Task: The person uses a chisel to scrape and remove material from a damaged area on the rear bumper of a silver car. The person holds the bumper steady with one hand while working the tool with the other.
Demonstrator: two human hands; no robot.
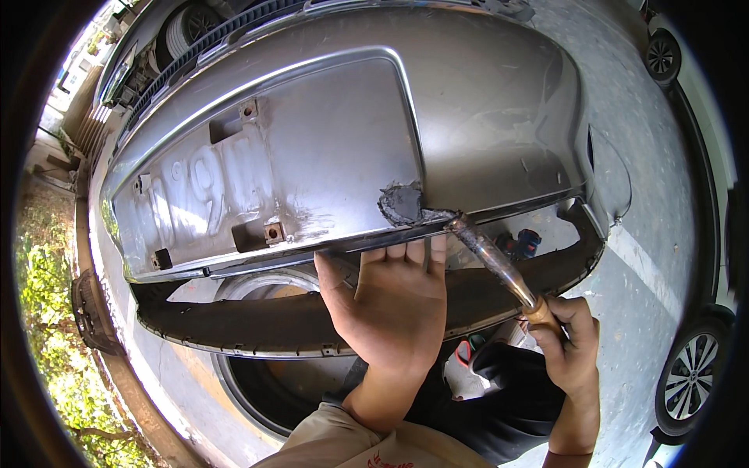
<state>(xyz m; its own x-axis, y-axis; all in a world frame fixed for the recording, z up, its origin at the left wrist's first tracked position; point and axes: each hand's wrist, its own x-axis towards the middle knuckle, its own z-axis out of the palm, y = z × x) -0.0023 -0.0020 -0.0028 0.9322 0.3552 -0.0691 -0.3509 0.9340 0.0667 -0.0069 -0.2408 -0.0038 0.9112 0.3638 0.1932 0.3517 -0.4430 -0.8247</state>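
A silver car bumper [491, 117] spans the view, with a recessed plate panel marked by scuffs and a rough grey patch [399, 201] near its lower edge. My left hand [386, 312] is palm up, its thumb and fingertips hooked under that edge beside the patch. My right hand [568, 343] grips the wooden handle of a long, scorched metal iron [491, 253], whose tip lies at the bumper edge just right of the patch.
The bumper's dark lower section [257, 327] arches below, above a large tyre [242, 398]. A white car's wheel [690, 374] stands at the right. A dark tool [527, 243] lies behind the bumper. Foliage [55, 312] borders the left.
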